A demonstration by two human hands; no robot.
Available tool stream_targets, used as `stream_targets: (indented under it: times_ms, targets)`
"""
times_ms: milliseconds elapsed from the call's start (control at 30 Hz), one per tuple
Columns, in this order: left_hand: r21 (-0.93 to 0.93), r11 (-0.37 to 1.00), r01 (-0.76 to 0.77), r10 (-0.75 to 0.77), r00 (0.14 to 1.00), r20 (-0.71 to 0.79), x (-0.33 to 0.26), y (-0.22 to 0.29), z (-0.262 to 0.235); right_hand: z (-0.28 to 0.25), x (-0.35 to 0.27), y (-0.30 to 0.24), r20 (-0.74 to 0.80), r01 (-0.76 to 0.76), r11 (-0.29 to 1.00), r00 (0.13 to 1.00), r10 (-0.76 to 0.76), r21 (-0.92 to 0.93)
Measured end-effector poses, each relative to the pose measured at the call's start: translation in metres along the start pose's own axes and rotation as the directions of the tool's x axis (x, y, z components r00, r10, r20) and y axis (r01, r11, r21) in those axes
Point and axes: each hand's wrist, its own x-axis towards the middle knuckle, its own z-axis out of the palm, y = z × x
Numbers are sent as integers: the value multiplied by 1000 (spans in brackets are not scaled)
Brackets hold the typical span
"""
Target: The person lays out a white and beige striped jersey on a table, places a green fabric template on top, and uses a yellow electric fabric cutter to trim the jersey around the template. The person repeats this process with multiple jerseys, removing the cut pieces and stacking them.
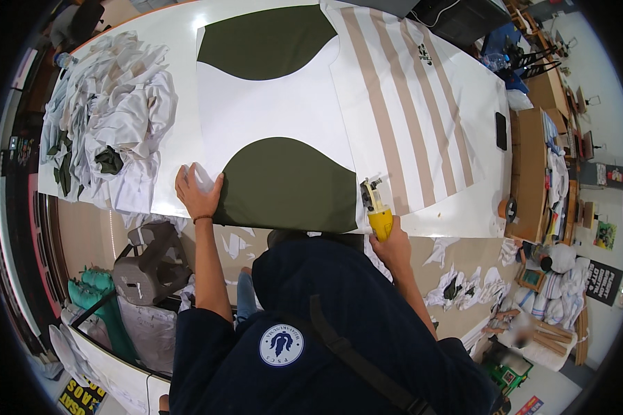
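Note:
A white and dark olive fabric panel (270, 114) lies flat on the white cutting table (477, 207). My left hand (197, 194) rests at the panel's near left corner, fingers closed on a small white scrap (202, 176). My right hand (387, 245) grips the yellow handle of an electric fabric cutter (375, 207), whose metal head stands at the panel's near right edge. Beside it to the right lies a white cloth with beige stripes (408, 97).
A heap of white and olive offcuts (107, 117) covers the table's left end. A black phone (501, 131) lies near the right edge. A grey stool (152, 263) and scattered scraps (464, 283) are on the floor. A cluttered wooden desk (533, 166) stands to the right.

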Motion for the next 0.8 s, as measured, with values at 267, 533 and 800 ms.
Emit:
stream_targets:
  times_ms: [267,533,800]
  targets:
    - [-18,1000,15,-15,1000,6,1,0,-1,-8,32,-24,11,-4,998,1000,5,-69]
    - [-26,998,60,-59,998,37,1,3,-4,-19,64,-51,1,22,997,1000,-22,-74]
    - [-32,998,46,-45,999,23,2,2,-4,-26,111,-82,-20,82,994,996,-84,-65]
